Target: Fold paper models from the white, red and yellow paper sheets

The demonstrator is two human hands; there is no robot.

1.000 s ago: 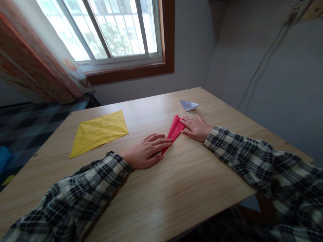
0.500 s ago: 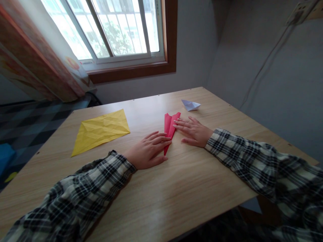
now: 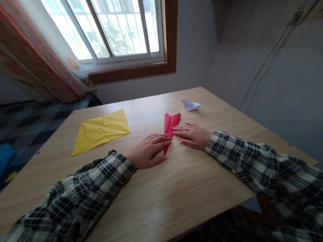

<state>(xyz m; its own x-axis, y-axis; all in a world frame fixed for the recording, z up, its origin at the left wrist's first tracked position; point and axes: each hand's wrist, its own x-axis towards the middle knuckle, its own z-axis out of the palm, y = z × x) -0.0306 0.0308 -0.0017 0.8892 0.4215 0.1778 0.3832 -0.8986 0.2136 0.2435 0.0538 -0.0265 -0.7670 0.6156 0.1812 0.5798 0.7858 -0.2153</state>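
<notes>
Red folded paper [image 3: 170, 125] lay mid-table [image 3: 176, 188], pinned flat under the spread fingers of the left hand [image 3: 147, 151] and right hand [image 3: 193, 135], neither gripping, so uneven pressure could probably skew its crease or let it slide.

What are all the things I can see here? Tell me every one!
red folded paper: 1, red, middle of the table, pressed flat under both hands
yellow paper: 1, yellow, creased and lying flat, left part of the table
white paper boat: 1, white, far side of the table, beyond the red paper
table: 1, light wood, fills the lower half of the view
window: 1, brown wooden frame, back wall
curtain: 1, orange patterned, left of the window
cable: 1, pale, hanging down the right wall
left hand: 1, flat on the red paper's near end
right hand: 1, flat, fingertips on the red paper's right edge
</notes>
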